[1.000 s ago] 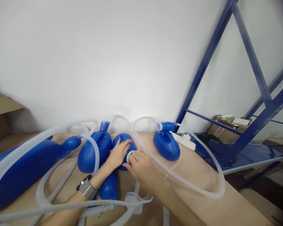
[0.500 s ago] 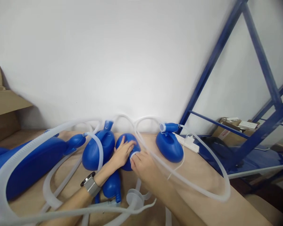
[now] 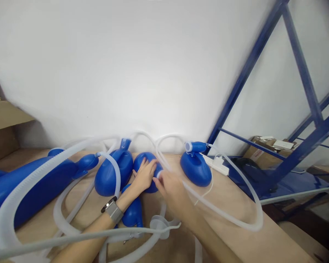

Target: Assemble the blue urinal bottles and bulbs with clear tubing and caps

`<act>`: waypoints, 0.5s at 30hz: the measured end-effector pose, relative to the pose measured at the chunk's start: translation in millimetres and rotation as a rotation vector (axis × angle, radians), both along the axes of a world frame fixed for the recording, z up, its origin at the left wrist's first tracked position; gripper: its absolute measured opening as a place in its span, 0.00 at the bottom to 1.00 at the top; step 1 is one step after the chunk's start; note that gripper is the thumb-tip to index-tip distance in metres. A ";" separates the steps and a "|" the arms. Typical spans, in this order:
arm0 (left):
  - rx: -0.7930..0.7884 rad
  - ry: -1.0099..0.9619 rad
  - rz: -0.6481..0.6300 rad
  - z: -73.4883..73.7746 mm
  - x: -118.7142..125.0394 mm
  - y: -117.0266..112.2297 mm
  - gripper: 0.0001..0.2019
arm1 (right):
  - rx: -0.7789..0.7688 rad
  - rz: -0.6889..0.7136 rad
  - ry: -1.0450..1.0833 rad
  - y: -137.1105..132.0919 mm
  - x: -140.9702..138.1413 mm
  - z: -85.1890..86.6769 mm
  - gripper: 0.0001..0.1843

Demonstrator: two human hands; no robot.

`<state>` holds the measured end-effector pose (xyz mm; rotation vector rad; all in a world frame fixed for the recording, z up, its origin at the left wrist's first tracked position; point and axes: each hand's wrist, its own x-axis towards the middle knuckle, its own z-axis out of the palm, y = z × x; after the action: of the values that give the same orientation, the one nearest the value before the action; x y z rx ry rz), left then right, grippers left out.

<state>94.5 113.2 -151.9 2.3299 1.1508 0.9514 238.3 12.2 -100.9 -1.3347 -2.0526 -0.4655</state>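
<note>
Under my left hand point(image 3: 144, 176), a rounded blue plastic bottle point(image 3: 148, 156) lies on the wooden table; the fingers press over its top and side, gripping it. My right hand point(image 3: 171, 188) pinches a white cap point(image 3: 159, 173) at the bottle's near right side, with the thumb below it. Just left stands a similar blue bottle point(image 3: 104, 179) with an upright neck. A smaller blue piece point(image 3: 133, 212) with a spout lies partly beneath my left forearm. In front of the hands is a translucent disc-shaped fitting point(image 3: 160, 224) on a hose.
Corrugated translucent hoses point(image 3: 11, 199) loop across the table point(image 3: 224, 204), some passing before my forearms. At right sits another blue bottle point(image 3: 196, 171) near a white power strip point(image 3: 220, 168). A long blue container point(image 3: 44, 182) and cardboard box point(image 3: 8, 117) are left; a blue metal frame point(image 3: 246, 69) stands right.
My right hand has shifted slightly at the cap, and its thumb now stands further from the fingers. My left hand stays on the bottle. The view has moved a little.
</note>
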 end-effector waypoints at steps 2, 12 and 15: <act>0.010 0.013 -0.011 0.9 -0.4 1.7 0.24 | 0.040 -0.025 -0.031 -0.4 -0.6 -1.4 0.23; 0.019 0.036 -0.019 -3.5 -2.7 9.0 0.24 | 0.155 -0.077 -0.083 16.9 -2.1 -22.2 0.26; 0.042 0.025 -0.047 -1.8 -1.3 11.4 0.23 | 0.106 -0.050 -0.092 17.0 1.4 -20.2 0.24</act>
<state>93.2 124.6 -153.7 2.3974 1.0905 0.9414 239.7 29.2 -121.1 -1.3256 -2.0421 -0.6601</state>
